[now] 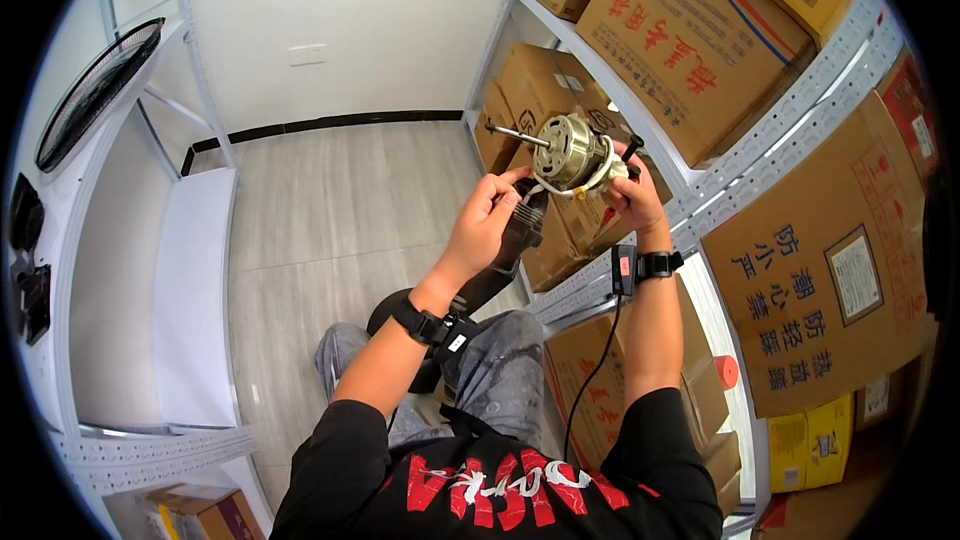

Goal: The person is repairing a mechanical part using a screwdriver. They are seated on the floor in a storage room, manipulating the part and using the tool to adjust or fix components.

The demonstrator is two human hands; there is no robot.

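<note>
A metal fan motor [568, 152] with a steel shaft, white wires and a black knob is held up ahead of me. My right hand [634, 195] grips its rear end beside the white housing and knob. Just left of and below the motor, my left hand [490, 215] has its fingers closed at the top of a dark plastic stand piece [520, 235], near a white wire; exactly what the fingertips pinch is unclear. The stand runs down toward a round black base [385, 311] between my legs, partly hidden by my arm and knee.
Right, metal shelving [555, 25] holds cardboard boxes [688, 47], with a large carton [780, 270] close by. Left, white shelves [190, 270] carry a round mesh fan guard [100, 90] and small black parts [35, 300]. A white wall [320, 20] stands ahead, above the tiled floor [300, 190].
</note>
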